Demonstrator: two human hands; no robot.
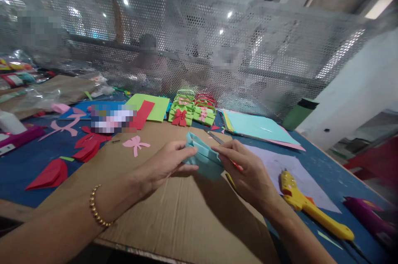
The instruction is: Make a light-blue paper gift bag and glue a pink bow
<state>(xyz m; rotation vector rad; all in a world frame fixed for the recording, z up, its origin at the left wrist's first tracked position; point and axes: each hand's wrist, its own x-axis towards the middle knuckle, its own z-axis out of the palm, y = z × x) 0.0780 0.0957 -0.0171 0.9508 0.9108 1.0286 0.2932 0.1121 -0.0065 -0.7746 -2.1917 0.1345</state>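
Observation:
Both hands hold a folded light-blue paper piece (203, 157) above the brown cardboard sheet (161, 218). My left hand (169, 158) grips its left end between thumb and fingers. The right end is pinched by my right hand (245, 164). A metal blade-like tool (214, 136) lies just behind the paper, and something red and yellow is partly hidden under the right hand. To the left of my left hand, a pink paper bow (136, 144) rests on the cardboard. Small green paper baskets (180, 112) with bows stand behind the hands.
A yellow glue gun (311, 206) lies on a pale sheet at right. Coloured paper sheets (258, 126) are stacked behind it, near a green cylinder (300, 114). Red paper cutouts (51, 174) lie at left. A perforated metal screen (199, 44) rises behind the table.

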